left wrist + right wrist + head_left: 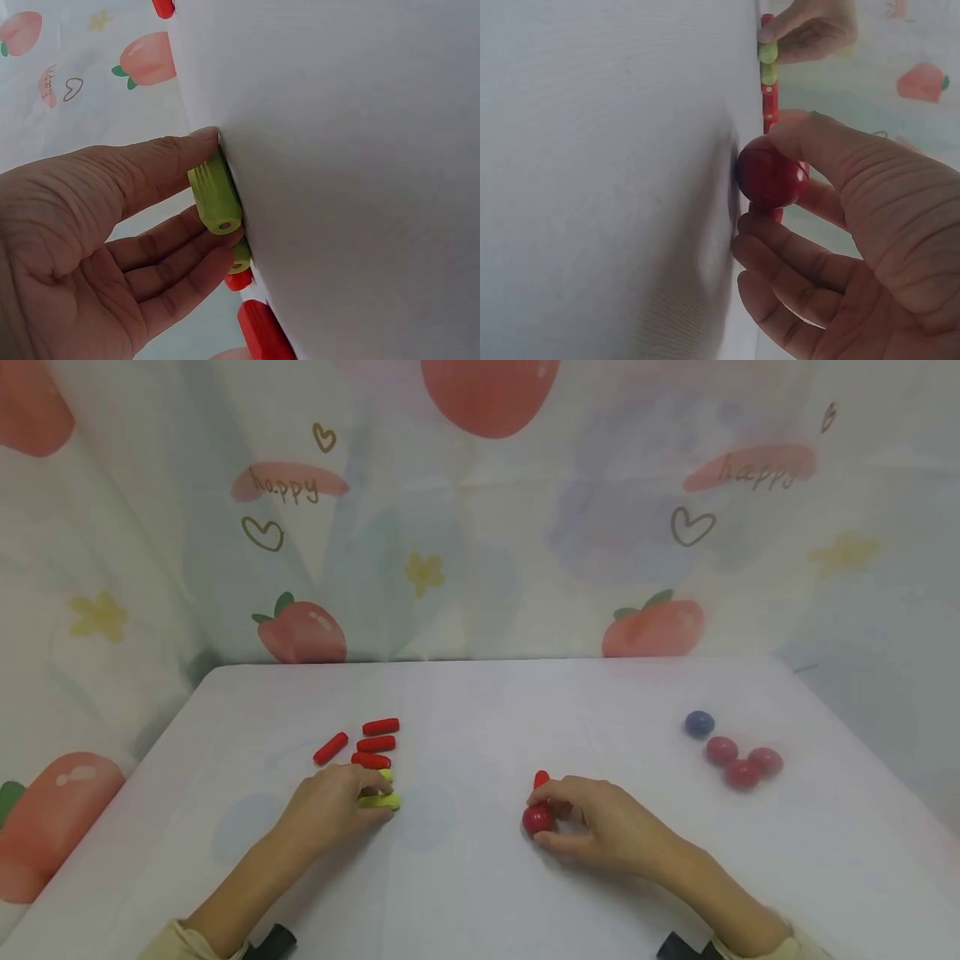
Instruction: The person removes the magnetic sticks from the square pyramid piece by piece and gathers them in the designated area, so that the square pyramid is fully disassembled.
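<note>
My left hand (330, 806) pinches a yellow-green grooved cylinder (216, 195) between thumb and fingers, low over the tabletop. This cylinder has a small hole in its end. Just behind it lies a second yellow-green cylinder (240, 256), partly hidden by the fingers. Farther right, my right hand (607, 822) holds a glossy red ball (537, 820) by thumb and index finger, right at the table surface. Past the ball, a red cylinder (542, 778) shows its far end, the rest covered by ball and hand. In the right wrist view the other fingers are loosely bent beside the ball.
Several red cylinders (377, 743) lie beyond my left hand, one of them (331, 748) slanted off to the left. At the right of the white table (465, 710) are a blue ball (700, 723) and three red balls (742, 774) grouped together. A fruit-printed cloth (480, 527) hangs behind.
</note>
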Demonstrator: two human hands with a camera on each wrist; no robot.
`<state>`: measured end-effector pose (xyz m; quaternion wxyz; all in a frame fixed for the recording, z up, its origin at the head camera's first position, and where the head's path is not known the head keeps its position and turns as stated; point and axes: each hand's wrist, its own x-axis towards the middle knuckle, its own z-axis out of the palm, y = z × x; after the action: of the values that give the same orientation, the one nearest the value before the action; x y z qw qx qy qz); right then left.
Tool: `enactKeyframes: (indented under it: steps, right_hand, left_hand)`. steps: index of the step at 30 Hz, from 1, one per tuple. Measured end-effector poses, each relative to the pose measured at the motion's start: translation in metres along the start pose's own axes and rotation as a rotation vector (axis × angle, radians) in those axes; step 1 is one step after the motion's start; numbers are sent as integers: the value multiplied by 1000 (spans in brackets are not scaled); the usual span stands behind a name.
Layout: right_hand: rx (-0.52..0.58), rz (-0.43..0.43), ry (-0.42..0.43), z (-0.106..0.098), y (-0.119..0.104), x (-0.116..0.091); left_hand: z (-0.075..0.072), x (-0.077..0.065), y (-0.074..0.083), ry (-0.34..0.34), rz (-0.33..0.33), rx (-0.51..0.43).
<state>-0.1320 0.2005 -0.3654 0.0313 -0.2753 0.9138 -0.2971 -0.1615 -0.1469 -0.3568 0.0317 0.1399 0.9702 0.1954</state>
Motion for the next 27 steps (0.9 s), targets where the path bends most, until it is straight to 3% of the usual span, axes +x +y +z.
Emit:
enactKeyframes:
  steps: [5, 10, 14, 18, 27]
  right_hand:
    - [-7, -4, -1, -1, 0, 1]
    - [8, -2, 13, -6, 1, 0]
    - [30, 35, -11, -11, 4, -1]
    - [55, -4, -31, -15, 13, -2]
    - [131, -83, -20, -19, 28, -4]
  left_hand:
    - [-5, -3, 11, 23, 41, 23]
    - [-4, -2, 47, 12, 106, -51]
    - [9, 9, 75, -36, 204, -117]
    - [27, 24, 94, -70, 278, -140]
    - [51, 42, 109, -132, 361, -216]
